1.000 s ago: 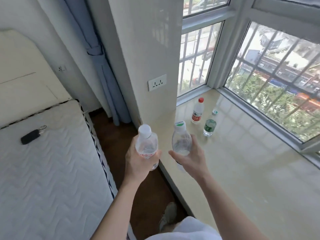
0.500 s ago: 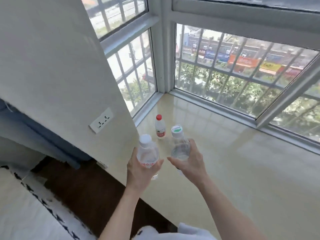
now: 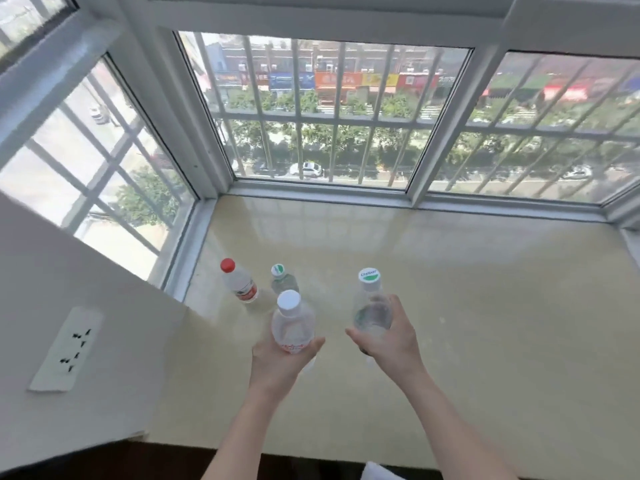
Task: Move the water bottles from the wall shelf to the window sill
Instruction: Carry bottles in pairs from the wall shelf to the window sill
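My left hand point(image 3: 277, 362) grips a clear bottle with a white cap point(image 3: 292, 322) around its lower half. My right hand point(image 3: 391, 344) holds a clear bottle with a green-and-white cap point(image 3: 370, 299) the same way. Both bottles are upright, held above the beige window sill point(image 3: 467, 306). Two more bottles stand on the sill at its left end: a red-capped bottle point(image 3: 239, 285) with a red label, and just right of it a small green-labelled bottle point(image 3: 282, 278), partly behind the white-capped one.
Barred windows point(image 3: 325, 116) close the sill at the back and left. A white wall point(image 3: 86, 323) with a power socket point(image 3: 67, 348) borders the sill on the left. The sill's front edge runs along the bottom, dark floor below.
The view has swung right and forward, off the bed and onto the sill. Both hands have carried their bottles over the sill, closer to the two standing bottles, and have spread slightly apart.
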Demonstrator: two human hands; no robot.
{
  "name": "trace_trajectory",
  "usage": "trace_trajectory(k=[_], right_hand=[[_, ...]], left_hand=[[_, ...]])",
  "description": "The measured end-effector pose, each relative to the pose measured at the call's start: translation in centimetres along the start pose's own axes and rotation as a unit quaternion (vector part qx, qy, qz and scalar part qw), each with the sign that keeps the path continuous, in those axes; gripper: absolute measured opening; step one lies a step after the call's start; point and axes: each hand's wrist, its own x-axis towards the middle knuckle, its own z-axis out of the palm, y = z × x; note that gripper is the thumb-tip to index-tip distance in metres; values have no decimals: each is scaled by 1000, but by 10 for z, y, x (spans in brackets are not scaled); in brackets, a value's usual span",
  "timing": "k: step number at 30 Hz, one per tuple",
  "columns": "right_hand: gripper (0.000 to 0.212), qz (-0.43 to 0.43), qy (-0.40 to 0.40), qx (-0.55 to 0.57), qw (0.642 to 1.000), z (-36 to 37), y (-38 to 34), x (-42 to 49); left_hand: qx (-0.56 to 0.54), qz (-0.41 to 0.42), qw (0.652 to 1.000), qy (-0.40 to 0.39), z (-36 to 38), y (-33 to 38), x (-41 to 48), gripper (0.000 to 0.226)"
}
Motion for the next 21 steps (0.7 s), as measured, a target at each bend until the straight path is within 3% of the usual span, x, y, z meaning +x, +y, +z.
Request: trace_trajectory(k=[7,16,21], right_hand=[[60,47,52,24,997,-10,39,37],[51,39,33,28,998,3,121,135],[59,13,20,57,998,11,154,185]], left_hand=[[35,-5,996,-79,34,-17,53,50],[57,-2,996,-65,102,-80,152,66],[71,38,995,-66,131,-102,198,65]])
